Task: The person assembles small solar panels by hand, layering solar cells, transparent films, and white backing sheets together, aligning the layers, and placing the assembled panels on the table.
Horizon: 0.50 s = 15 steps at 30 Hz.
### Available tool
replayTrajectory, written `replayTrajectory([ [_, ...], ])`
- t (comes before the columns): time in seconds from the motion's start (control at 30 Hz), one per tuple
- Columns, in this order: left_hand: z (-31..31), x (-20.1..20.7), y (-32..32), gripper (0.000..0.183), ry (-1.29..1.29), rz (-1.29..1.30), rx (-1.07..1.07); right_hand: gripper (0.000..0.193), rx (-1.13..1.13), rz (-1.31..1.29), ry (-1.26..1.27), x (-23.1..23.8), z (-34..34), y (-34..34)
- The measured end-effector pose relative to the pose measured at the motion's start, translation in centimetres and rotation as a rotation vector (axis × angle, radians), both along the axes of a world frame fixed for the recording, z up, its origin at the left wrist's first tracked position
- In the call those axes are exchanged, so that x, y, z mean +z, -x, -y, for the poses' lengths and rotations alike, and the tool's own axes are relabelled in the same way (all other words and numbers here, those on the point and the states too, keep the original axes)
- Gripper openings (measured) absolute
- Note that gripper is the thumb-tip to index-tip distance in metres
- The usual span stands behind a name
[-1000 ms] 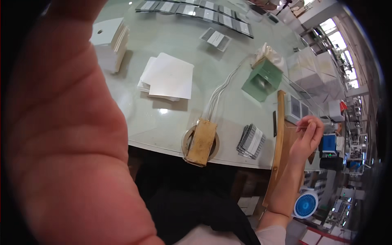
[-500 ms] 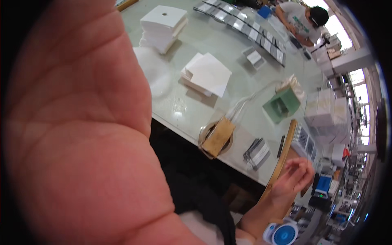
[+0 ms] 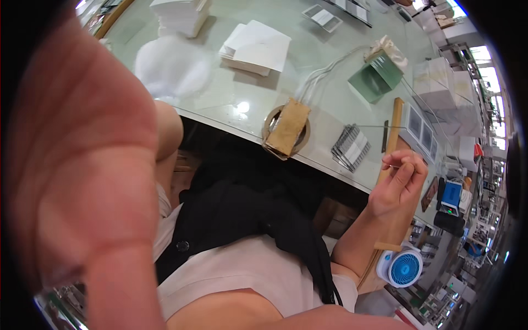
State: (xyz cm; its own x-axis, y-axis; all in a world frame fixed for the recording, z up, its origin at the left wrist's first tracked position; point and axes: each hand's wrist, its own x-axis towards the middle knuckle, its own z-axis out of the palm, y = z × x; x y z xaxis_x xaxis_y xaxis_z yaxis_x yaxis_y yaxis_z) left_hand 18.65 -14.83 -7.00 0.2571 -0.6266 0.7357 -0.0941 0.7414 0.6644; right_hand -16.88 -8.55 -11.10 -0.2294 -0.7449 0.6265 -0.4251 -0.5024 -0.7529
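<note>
My left hand (image 3: pixel 99 148) looms very close on the left, its palm and wrist blurred; its fingers run out of the picture. Over the wooden edge strip at the table's right end, my right hand (image 3: pixel 400 179) is raised with thumb and fingertips pinched together. Whatever lies between those fingertips, if anything, is too small to make out. Nearest to it on the table is a small fanned stack of grey-and-white striped cards (image 3: pixel 352 147). Left of the cards, a brown block (image 3: pixel 290 127) lies across a roll of tape (image 3: pixel 268 132) at the front edge.
White paper stacks (image 3: pixel 258 47) and a round white sheet pile (image 3: pixel 170 66) lie on the glass-topped table (image 3: pixel 220 110). A green box (image 3: pixel 377 77) stands farther right, with white cables running left of it. A small blue-and-white fan (image 3: pixel 405 268) is below my right arm.
The view has tilted down, so the table sits higher and my lap shows. My left hand has shifted left and covers less of the picture. My right hand stays raised, fingertips drawn together.
</note>
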Motion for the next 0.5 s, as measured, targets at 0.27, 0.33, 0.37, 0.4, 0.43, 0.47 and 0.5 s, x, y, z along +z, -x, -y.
replayTrajectory([
  [0.27,-4.9,2.6,3.8,0.068,0.009,0.030,0.108,0.017,0.027,0.039,0.002,0.0,-0.9,-0.7],
  [0.33,-4.1,2.8,3.8,0.066,0.040,0.039,0.101,0.016,0.013,0.093,0.030,0.0,-0.9,-0.1],
  [0.37,-3.9,3.3,3.4,0.066,0.057,0.053,0.101,0.018,0.003,0.136,0.016,0.7,-1.1,-0.5],
  [0.4,-3.5,3.8,3.1,0.065,0.076,0.066,0.093,0.018,0.000,0.159,0.032,1.0,-0.5,-0.7],
  [0.43,-1.5,3.2,2.9,0.065,0.084,0.054,0.030,0.017,-0.050,0.117,0.037,1.3,-1.2,0.6],
  [0.47,-0.3,4.0,1.5,0.064,0.096,0.076,0.000,0.018,-0.066,0.110,0.042,1.7,-1.5,0.6],
  [0.5,-1.7,4.3,1.7,0.064,0.104,0.085,-0.056,0.018,-0.003,0.130,0.046,1.7,-1.3,0.8],
])
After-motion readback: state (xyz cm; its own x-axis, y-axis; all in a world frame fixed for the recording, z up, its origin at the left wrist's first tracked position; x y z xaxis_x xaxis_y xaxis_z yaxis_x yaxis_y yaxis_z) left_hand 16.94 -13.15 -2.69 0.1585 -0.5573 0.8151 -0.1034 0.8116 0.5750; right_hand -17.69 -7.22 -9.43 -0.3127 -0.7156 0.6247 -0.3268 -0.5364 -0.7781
